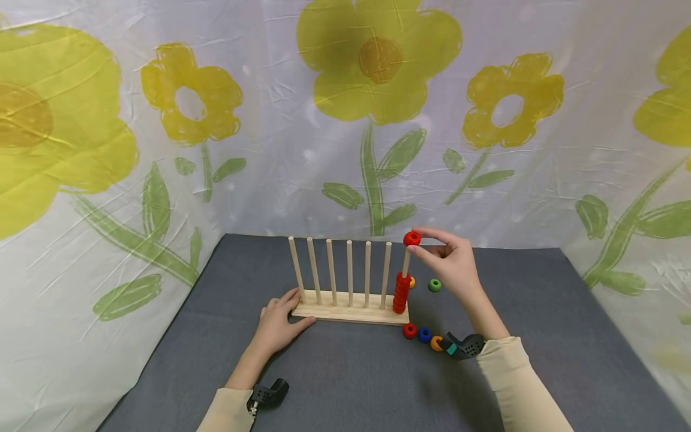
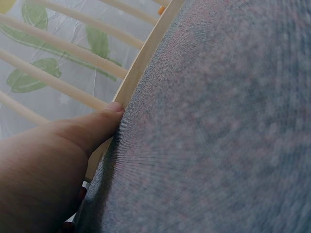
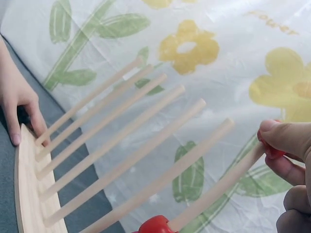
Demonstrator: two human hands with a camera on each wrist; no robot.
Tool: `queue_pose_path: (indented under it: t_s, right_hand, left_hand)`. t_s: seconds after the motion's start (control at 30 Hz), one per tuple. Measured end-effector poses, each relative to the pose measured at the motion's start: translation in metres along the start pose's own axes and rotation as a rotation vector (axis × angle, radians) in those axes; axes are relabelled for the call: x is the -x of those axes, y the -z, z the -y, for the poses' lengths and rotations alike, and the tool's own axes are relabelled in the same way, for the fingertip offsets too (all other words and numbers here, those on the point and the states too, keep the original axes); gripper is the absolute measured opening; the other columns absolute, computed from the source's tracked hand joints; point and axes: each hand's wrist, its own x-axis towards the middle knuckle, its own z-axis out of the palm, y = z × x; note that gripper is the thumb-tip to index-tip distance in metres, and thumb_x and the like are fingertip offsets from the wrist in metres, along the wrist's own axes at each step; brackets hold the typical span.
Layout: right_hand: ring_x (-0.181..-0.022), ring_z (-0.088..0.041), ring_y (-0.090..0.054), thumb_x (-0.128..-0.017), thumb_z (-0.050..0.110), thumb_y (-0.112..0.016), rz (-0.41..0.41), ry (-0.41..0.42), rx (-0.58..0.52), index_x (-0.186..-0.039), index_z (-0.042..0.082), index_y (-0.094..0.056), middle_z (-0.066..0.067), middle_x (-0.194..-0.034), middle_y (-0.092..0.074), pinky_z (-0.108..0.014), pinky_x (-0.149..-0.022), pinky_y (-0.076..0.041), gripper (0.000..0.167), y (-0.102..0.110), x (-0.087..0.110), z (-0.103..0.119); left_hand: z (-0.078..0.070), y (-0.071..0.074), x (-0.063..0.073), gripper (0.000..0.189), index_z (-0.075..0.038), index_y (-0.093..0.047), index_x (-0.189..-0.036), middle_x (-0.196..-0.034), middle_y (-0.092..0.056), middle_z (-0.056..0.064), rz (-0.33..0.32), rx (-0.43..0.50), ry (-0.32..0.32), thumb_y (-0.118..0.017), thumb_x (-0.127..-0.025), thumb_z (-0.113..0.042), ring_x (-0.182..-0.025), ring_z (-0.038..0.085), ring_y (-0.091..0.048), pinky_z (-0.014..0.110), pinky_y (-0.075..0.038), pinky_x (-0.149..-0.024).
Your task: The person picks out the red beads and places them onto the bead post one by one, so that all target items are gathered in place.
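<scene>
A wooden peg stand (image 1: 351,313) with a row of upright pegs stands on the table. My left hand (image 1: 276,325) grips its left end, thumb (image 2: 99,127) along the front edge and fingers round the back. Between thumb and forefinger, my right hand (image 1: 456,267) pinches a red bead (image 1: 412,239) at the top of the rightmost peg. In the right wrist view this bead (image 3: 273,149) sits right at the peg's tip. Lower on the same peg is a stack of red beads (image 1: 401,293). The other pegs are bare.
In front of the stand's right end lie a red bead (image 1: 409,331), a blue bead (image 1: 424,335) and an orange bead (image 1: 436,344), partly overlapped by the right wrist camera. Behind it are a green bead (image 1: 434,285) and another orange bead (image 1: 412,282). A flowered curtain (image 1: 270,150) hangs behind the table.
</scene>
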Motion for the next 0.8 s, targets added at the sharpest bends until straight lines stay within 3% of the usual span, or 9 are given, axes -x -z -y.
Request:
queue_pose_path:
  t_s: [0.8]
  right_hand:
    - [-0.045, -0.010, -0.025, -0.090, 0.002, -0.078, 0.013, 0.050, 0.061, -0.121, -0.002, -0.073, 0.001, -0.050, -0.033, -0.028, -0.044, -0.022, 0.032, -0.0026, 0.0068, -0.0023]
  left_hand:
    - [-0.0020, 0.0048, 0.0018, 0.081, -0.005, -0.049, -0.151, -0.156, -0.043, 0.014, 0.010, -0.007, 0.008, -0.078, -0.089, -0.047, -0.124, 0.039, -0.046, 0.053, -0.033, -0.091]
